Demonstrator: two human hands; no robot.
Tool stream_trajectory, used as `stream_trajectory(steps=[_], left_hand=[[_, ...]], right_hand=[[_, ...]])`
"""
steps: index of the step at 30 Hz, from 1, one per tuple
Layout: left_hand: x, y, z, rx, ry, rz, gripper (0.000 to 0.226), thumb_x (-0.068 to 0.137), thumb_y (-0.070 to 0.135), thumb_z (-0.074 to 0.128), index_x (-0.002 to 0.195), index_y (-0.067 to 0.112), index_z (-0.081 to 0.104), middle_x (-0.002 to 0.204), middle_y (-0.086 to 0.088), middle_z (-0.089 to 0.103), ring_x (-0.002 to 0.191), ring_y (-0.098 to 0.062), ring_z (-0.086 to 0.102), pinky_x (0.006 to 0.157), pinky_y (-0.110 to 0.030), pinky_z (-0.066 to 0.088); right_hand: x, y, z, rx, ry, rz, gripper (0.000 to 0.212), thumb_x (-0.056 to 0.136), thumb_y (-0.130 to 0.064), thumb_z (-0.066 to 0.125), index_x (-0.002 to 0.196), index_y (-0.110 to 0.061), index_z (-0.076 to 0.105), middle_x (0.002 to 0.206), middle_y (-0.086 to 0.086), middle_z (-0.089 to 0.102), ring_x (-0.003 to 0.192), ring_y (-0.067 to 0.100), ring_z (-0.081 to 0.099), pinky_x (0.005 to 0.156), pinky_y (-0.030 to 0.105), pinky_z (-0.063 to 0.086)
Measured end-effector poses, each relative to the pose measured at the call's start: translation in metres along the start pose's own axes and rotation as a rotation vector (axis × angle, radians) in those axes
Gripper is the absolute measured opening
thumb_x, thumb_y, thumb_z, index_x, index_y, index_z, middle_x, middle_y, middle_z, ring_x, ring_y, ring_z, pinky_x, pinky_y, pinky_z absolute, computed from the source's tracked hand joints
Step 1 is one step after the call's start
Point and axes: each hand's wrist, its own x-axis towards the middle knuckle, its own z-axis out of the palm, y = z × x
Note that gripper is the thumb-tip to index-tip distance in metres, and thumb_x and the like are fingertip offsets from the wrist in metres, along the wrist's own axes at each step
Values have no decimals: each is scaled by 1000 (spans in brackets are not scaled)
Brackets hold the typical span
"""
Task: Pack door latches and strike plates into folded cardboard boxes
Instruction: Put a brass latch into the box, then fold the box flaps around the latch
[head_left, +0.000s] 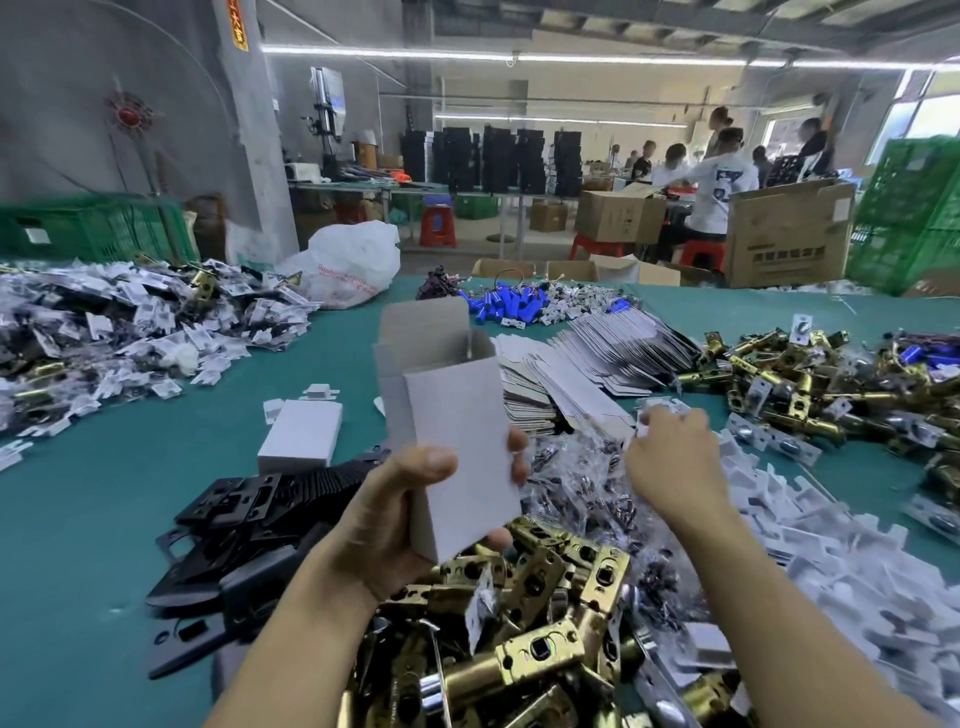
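My left hand (400, 514) grips an upright white cardboard box (457, 431) by its lower end, its top flaps open. My right hand (670, 457) reaches over the small clear bags (582, 483) and pinches a small white piece (655, 413) at its fingertips. Brass door latches (540, 623) are heaped just below both hands. Black strike plates (244, 525) lie stacked to the left. A closed white box (301, 434) rests on the green table (104, 493). Flat unfolded boxes (582, 364) are fanned out behind.
More brass latches (810, 384) pile at the right, white plastic pieces (831, 545) below them. Bagged parts (104, 322) heap at the far left. Blue parts (511, 306) and a white plastic bag (353, 260) sit at the table's far edge. People work beyond cardboard cartons (789, 234).
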Motion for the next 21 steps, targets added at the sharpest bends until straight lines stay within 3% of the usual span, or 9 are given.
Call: stream_trajectory(steps=[4,8,11,13,16,18,21], left_hand=[[0,-2,-1,17,20,-54,73,54,39,93,119,16,70,114,-15,67,103,-27,65,61,-42,61],[1,-3,-1,-15,98,-75,84,49,35,95,125,15,66,114,-23,64,100,-37,66,67,-52,59],[2,-2,0,-63,107,-94,96,53,35,94,136,9,55,121,-26,62,105,-36,66,68,-52,59],[2,-2,0,-82,86,-81,88,58,37,91,135,9,58,126,-22,64,112,-34,65,66,-50,60],[1,-3,-1,-45,94,-73,78,58,42,92,126,13,67,124,-19,65,111,-33,65,62,-45,61],[1,-3,-1,5,141,-85,94,50,44,95,131,10,60,119,-20,64,104,-33,66,58,-43,60],[0,-4,-3,71,155,-72,104,48,37,95,136,6,50,115,-25,60,94,-35,67,54,-40,59]], right_hand=[[19,19,6,-123,-41,123,48,97,-18,43,145,-14,38,142,24,39,125,42,42,100,47,41],[29,28,14,60,-65,160,42,97,-19,39,138,-12,45,131,21,56,113,39,54,94,44,46],[33,32,16,138,-58,172,47,94,-10,37,140,-15,45,129,22,56,103,36,57,83,40,46],[35,34,14,154,-82,175,49,90,-5,44,138,-13,45,127,22,56,94,33,57,78,38,47],[41,36,7,105,-160,156,32,87,-7,58,119,-2,56,116,20,59,91,29,53,75,34,41],[42,32,1,69,-221,126,22,85,-12,64,104,-2,60,103,18,60,86,27,54,69,31,39],[45,28,0,55,-254,67,45,88,-13,68,131,-4,57,123,17,62,92,27,59,74,28,42]])
